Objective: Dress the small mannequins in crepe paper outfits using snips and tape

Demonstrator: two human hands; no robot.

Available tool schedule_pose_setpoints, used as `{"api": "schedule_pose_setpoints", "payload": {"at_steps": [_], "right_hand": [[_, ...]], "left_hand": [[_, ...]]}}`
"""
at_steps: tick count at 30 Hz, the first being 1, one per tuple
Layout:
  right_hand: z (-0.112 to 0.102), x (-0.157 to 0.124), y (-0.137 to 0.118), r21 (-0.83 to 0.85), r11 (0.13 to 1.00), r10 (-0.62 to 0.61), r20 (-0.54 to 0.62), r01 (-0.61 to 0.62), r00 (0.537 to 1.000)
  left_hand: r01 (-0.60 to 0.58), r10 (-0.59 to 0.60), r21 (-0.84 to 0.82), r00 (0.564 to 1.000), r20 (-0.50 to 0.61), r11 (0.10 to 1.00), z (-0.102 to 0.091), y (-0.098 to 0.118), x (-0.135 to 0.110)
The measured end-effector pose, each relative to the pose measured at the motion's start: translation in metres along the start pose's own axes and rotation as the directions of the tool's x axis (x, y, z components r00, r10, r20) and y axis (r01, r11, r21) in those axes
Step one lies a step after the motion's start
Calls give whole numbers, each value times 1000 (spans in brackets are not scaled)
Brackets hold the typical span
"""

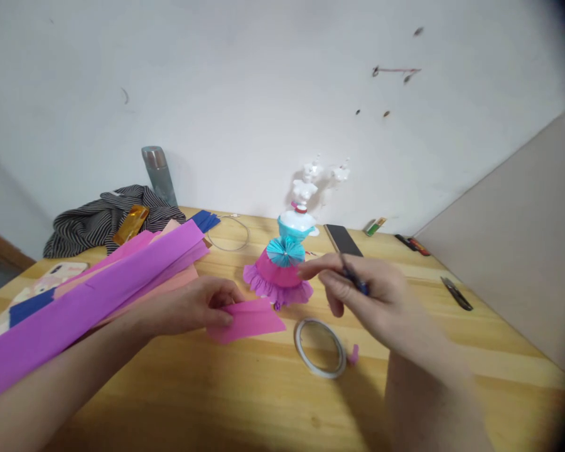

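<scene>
Pink paper (252, 320) in left grip (201, 306) near doll (277, 274); right grip (379, 300) holds likely scissors (358, 282). Probably trimming; next needs paper taut.

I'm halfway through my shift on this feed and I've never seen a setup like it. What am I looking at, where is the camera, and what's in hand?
There's no machine here: these are a person's bare hands, seen in a single picture from a camera on their head, looking forward and down.

The left hand holds a piece of pink paper. The right hand holds a dark blue tool, too blurred to identify.

On the wooden table, a small figure in a pink skirt with a purple frill stands beyond the hands. Nearer lies a ring-shaped roll. To the left are purple paper, a striped cloth and a bottle; to the right, a dark flat slab.
</scene>
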State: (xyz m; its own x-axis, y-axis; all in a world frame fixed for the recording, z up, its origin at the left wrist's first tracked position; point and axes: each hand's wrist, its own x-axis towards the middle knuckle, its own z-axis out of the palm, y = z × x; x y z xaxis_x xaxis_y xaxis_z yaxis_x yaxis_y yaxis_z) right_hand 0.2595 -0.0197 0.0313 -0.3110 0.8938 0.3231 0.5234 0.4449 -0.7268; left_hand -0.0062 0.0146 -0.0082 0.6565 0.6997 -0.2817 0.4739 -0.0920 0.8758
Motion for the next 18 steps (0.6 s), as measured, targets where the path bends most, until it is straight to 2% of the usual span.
{"api": "schedule_pose_setpoints", "payload": {"at_steps": [4,8,10,13,16,18], "right_hand": [[6,5,-5,35,999,-5,129,1,992],[9,8,0,129,992,-19,125,3,992],[10,9,5,151,989,-6,95,-8,995],[10,10,11,224,973,55,-3,-53,998],[10,11,13,303,951,101,-111,-63,989],[10,12,13,326,943,120,-137,-69,983]], "left_hand": [[-161,166,-206,986,8,965,-3,11,8],[-285,261,-257,957,-125,923,0,21,22],[-296,258,-242,950,-176,924,3,29,27],[-283,238,-287,954,-183,915,5,39,32],[-255,188,-280,951,-245,925,2,46,36],[-247,173,-246,942,-286,937,0,49,40]]}}
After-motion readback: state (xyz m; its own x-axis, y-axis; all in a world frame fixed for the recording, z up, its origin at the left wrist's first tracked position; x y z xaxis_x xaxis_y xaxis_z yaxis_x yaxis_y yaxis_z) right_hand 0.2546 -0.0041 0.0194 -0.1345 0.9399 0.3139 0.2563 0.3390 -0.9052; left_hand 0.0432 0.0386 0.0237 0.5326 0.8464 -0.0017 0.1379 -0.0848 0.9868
